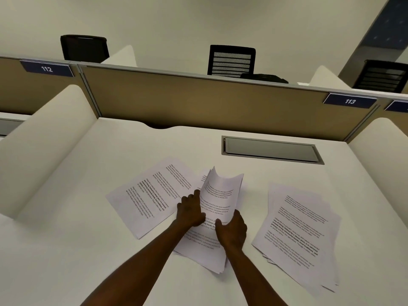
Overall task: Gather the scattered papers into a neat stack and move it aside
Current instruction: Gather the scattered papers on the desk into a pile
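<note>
Printed white papers lie in three groups on a white desk (pixel 88 250). A curled bundle of sheets (pixel 223 195) stands up in the middle, its top edge bowed. My left hand (pixel 189 210) grips the bundle's left edge and my right hand (pixel 231 230) grips its lower right edge. Under my hands lies a flat pile of sheets (pixel 203 246). To the left, a loose sheet (pixel 150 195) lies at an angle. A fanned pile of several sheets (pixel 300 233) lies to the right, apart from my hands.
A grey cable hatch (pixel 271 149) is set into the desk behind the papers. A tan partition (pixel 198 100) closes the back; white side dividers (pixel 44 138) flank the desk. Black chairs (pixel 231 60) stand beyond the partition. Labels read 112 and 113.
</note>
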A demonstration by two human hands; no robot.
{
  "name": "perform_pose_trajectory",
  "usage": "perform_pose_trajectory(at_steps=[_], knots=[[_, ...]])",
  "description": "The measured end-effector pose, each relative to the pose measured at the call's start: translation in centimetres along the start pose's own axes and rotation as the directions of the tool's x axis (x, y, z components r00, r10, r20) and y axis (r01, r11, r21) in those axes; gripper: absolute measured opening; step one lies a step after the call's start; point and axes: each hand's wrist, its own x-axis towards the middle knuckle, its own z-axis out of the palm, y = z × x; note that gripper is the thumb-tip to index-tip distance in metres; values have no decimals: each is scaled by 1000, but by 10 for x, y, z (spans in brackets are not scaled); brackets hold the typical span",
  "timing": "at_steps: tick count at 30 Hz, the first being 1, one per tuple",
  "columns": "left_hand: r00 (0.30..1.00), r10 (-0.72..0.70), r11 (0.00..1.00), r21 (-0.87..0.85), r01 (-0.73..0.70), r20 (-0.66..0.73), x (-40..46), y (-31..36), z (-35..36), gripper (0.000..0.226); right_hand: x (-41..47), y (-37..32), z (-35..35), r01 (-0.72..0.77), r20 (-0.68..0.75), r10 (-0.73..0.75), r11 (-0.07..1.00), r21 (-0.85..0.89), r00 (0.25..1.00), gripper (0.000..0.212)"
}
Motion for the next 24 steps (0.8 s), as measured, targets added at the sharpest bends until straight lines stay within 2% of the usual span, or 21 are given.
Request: perform_pose_trajectory(at_steps=[3, 9, 11, 14, 17, 18, 21, 24], knots=[[1000, 8, 1000, 4, -8, -10, -1, -1, 0, 77, 5, -4, -3, -73, 1, 73, 996, 44, 997, 67], [1000, 15, 1000, -3, -15, -21, -2, -4, 0, 78, 17, -5, -14, -166, 43, 162, 905, 393, 986, 49], [1000, 8, 1000, -15, -8, -21, -3, -4, 0, 78, 19, -5, -16, -172, 68, 158, 880, 443, 985, 46], [999, 4, 999, -32, -5, -36, -5, -4, 0, 76, 16, -6, -17, -106, 49, 94, 898, 428, 994, 48], [999, -5, 1000, -31, 4, -42, -5, -7, -1, 76, 16, -3, -17, -82, 44, 70, 909, 408, 997, 72], [999, -7, 999, -36, 5, -40, -5, -8, -2, 75, 17, -2, -17, -106, 69, 85, 903, 416, 994, 72], [1000, 2, 998, -69, -4, -29, -7, -10, -2, 75, 19, 4, -22, -133, 136, 85, 907, 400, 987, 43], [999, 1, 995, -104, -6, -49, -10, -14, 1, 74, 17, 10, -27, -77, 107, 48, 955, 287, 993, 54]])
